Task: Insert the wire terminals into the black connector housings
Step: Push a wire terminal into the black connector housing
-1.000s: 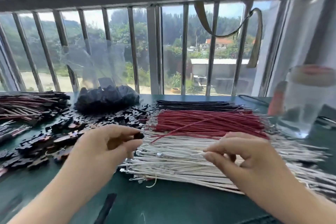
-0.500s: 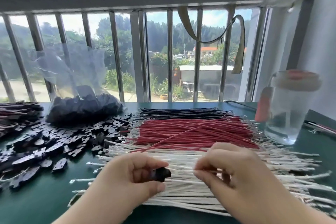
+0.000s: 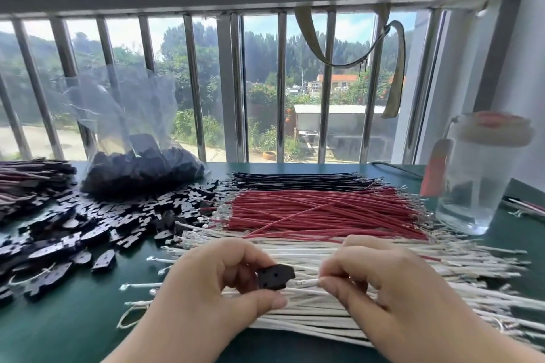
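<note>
My left hand (image 3: 218,280) pinches a small black connector housing (image 3: 275,276) between thumb and fingers, its face with small holes turned toward me. My right hand (image 3: 380,280) grips a white wire (image 3: 306,283) near its metal terminal, whose tip touches the housing's right side. Both hands hover over the pile of white wires (image 3: 383,250). Behind it lie the red wires (image 3: 318,212) and the black wires (image 3: 298,181). Loose black housings (image 3: 97,224) are spread over the green table to the left.
A clear plastic bag of black housings (image 3: 141,168) stands at the back left. A bundle of assembled wires (image 3: 29,180) lies at the far left. A clear jar with a lid (image 3: 477,183) stands at the right. Window bars (image 3: 191,85) close the back.
Both hands have come together nearer to me. The left hand brought the housing from the pile side to the centre, and the white wire's terminal now meets the housing.
</note>
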A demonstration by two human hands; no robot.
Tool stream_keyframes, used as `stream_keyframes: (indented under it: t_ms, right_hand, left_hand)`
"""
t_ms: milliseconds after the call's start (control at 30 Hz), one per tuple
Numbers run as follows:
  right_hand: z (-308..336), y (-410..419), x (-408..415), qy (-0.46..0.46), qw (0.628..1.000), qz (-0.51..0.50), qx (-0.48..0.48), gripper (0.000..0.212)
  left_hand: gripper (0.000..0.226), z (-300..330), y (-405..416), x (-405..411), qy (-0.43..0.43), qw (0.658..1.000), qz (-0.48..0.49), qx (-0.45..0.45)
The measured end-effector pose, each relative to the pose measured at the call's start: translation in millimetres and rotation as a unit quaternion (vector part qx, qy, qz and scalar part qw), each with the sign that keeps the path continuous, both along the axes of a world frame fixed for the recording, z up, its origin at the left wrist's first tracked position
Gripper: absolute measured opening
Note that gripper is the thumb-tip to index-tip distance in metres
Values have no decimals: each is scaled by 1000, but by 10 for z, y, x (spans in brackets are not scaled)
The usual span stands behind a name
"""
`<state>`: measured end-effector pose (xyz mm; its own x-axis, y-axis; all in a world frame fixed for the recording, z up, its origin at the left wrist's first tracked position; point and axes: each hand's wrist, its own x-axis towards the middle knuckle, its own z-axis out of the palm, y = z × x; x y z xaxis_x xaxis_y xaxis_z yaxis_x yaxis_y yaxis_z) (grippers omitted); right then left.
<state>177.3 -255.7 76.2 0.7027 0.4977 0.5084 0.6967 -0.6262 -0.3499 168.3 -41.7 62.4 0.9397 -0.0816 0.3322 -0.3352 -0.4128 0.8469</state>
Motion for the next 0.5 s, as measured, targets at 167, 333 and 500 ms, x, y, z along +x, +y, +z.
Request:
stream_keyframes:
  t_ms: [167, 333, 500]
  right_hand:
    - [10, -9, 18, 16, 1000, 7, 4, 8]
    - [33, -11, 15, 72, 996, 39, 24, 19]
    - [18, 47, 6, 104, 993, 50, 28, 22]
  left_hand:
    - [56, 17, -7, -27, 21, 999, -33, -19]
    - [43, -4, -64, -52, 31, 998, -29, -38]
    - [41, 8, -185, -94, 21, 997, -27, -65]
